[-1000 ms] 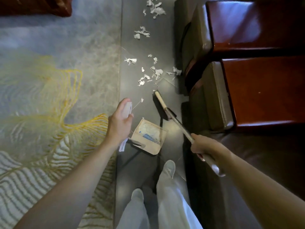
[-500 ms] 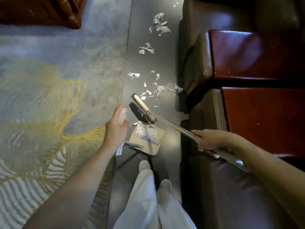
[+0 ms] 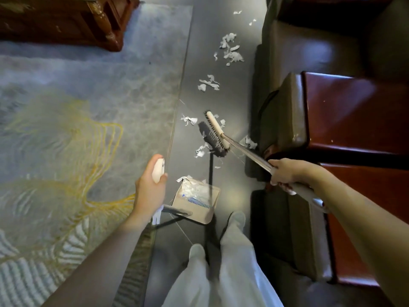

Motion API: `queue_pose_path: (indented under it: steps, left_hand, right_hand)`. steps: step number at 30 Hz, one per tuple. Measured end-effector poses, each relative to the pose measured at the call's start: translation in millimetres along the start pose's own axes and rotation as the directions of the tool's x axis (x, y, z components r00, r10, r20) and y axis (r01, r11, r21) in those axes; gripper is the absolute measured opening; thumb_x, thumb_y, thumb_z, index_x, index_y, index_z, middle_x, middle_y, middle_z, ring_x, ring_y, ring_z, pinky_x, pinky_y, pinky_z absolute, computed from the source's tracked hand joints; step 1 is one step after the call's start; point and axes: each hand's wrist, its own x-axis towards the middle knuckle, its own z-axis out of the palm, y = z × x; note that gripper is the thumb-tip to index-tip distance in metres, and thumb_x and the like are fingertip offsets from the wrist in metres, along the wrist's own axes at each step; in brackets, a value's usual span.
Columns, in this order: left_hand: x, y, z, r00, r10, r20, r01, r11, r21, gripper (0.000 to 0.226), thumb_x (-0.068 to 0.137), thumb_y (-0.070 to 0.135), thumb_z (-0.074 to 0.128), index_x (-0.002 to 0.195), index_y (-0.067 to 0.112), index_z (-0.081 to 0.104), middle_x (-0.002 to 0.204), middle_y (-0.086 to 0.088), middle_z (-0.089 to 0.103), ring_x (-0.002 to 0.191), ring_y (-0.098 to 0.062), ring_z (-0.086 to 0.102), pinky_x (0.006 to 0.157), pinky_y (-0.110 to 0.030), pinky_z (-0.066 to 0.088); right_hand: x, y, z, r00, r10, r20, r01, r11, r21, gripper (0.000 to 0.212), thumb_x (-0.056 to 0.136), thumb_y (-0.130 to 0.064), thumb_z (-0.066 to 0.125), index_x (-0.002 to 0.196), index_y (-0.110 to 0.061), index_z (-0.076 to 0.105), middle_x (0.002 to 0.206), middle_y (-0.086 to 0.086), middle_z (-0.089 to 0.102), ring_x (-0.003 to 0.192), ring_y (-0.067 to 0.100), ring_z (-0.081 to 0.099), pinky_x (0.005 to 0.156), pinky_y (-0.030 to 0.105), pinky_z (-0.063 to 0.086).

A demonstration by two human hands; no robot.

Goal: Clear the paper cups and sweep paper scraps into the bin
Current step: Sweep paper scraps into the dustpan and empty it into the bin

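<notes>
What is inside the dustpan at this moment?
White paper scraps lie piled in the dustpan, beside its blue comb teeth. The pan floor beneath the pile is covered.

A strip of dark grey glossy floor point(image 3: 199, 36) runs ahead between the left hand point(image 3: 150, 189) and the right hand point(image 3: 285, 171). Left of the left hand spreads a grey-blue carpet with thin yellow line patterns point(image 3: 77, 111), and far beyond it stands a dark carved wooden cabinet point(image 3: 66, 21). Right of the right hand sit olive-brown leather seats point(image 3: 287, 111) with polished red-brown wooden tops point(image 3: 354, 111) catching soft light
</notes>
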Motion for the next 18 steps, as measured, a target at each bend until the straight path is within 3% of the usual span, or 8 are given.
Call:
queue_pose_path:
  steps: [3, 5, 7, 11, 15, 16, 18]
  left_hand:
    - [28.4, 12.9, 18.6, 0.999, -0.028, -0.039, 0.026, 0.998, -0.050, 0.046, 0.086, 0.016, 0.057, 0.112, 0.053, 0.051, 0.079, -0.010, 0.059, 0.067, -0.031, 0.053, 0.069, -0.055, 0.053]
    - [48.4, 27.1, 33.7, 0.997, -0.059, -0.057, 0.056, 0.996, -0.065, 0.047, 0.088, 0.013, 0.057, 0.117, 0.049, 0.050, 0.091, -0.018, 0.062, 0.075, -0.040, 0.059, 0.072, -0.054, 0.052]
    - [67.5, 41.5, 44.0, 0.997, -0.072, -0.031, 0.069, 0.995, -0.069, 0.047, 0.090, 0.011, 0.056, 0.118, 0.048, 0.049, 0.084, -0.017, 0.058, 0.081, -0.047, 0.059, 0.069, -0.047, 0.048]
    - [105.0, 61.6, 54.9, 0.994, -0.065, -0.083, 0.064, 0.998, -0.007, 0.042, 0.089, 0.013, 0.058, 0.120, 0.042, 0.053, 0.071, -0.005, 0.056, 0.063, -0.032, 0.052, 0.062, -0.036, 0.045]
    - [133.7, 80.4, 70.9, 0.994, -0.049, -0.102, 0.049, 0.999, -0.008, 0.044, 0.090, 0.011, 0.057, 0.120, 0.042, 0.053, 0.060, -0.007, 0.049, 0.050, -0.023, 0.041, 0.049, -0.039, 0.046]
    - [138.3, 84.2, 73.4, 0.995, -0.036, -0.096, 0.037, 0.999, 0.004, 0.044, 0.090, 0.011, 0.057, 0.121, 0.041, 0.053, 0.058, -0.013, 0.050, 0.048, -0.022, 0.041, 0.048, -0.038, 0.046]
    - [145.9, 90.9, 76.6, 0.996, -0.022, -0.082, 0.024, 1.000, 0.019, 0.044, 0.089, 0.013, 0.057, 0.121, 0.043, 0.053, 0.057, -0.015, 0.052, 0.046, -0.021, 0.041, 0.047, -0.035, 0.046]
  right_hand:
    - [40.2, -11.8, -42.7, 1.000, 0.022, 0.001, -0.022, 0.997, -0.069, 0.064, 0.087, -0.003, 0.057, 0.145, -0.017, 0.035, 0.076, 0.010, 0.059, 0.052, 0.019, 0.055, 0.039, 0.024, 0.043]
    - [68.5, -16.8, -69.5, 1.000, 0.021, -0.016, -0.023, 0.992, -0.122, 0.060, 0.086, -0.001, 0.056, 0.143, -0.014, 0.039, 0.073, 0.009, 0.059, 0.050, 0.019, 0.054, 0.034, 0.022, 0.040]
    - [96.1, -22.3, -92.9, 0.999, 0.009, -0.049, -0.018, 0.983, -0.180, 0.054, 0.085, 0.000, 0.054, 0.137, -0.011, 0.045, 0.072, 0.007, 0.058, 0.052, 0.018, 0.054, 0.032, 0.019, 0.038]
    - [154.5, -31.3, -125.3, 0.994, -0.024, -0.105, -0.010, 0.950, -0.312, 0.059, 0.085, 0.001, 0.052, 0.141, -0.012, 0.041, 0.092, 0.006, 0.058, 0.068, 0.021, 0.055, 0.051, 0.021, 0.043]
    - [192.6, -30.2, -135.2, 0.996, -0.043, -0.076, 0.013, 0.933, -0.359, 0.061, 0.088, -0.001, 0.050, 0.145, -0.012, 0.035, 0.117, 0.008, 0.060, 0.085, 0.022, 0.062, 0.051, 0.022, 0.049]
    - [195.9, -26.8, -131.7, 0.999, -0.028, -0.037, 0.014, 0.942, -0.336, 0.062, 0.088, -0.001, 0.050, 0.147, -0.012, 0.033, 0.116, 0.008, 0.061, 0.081, 0.017, 0.065, 0.049, 0.024, 0.051]
    - [192.6, -18.7, -122.7, 0.996, -0.004, 0.092, 0.029, 0.961, -0.274, 0.064, 0.089, 0.000, 0.048, 0.150, -0.010, 0.028, 0.090, 0.006, 0.059, 0.047, 0.003, 0.063, 0.038, 0.020, 0.048]
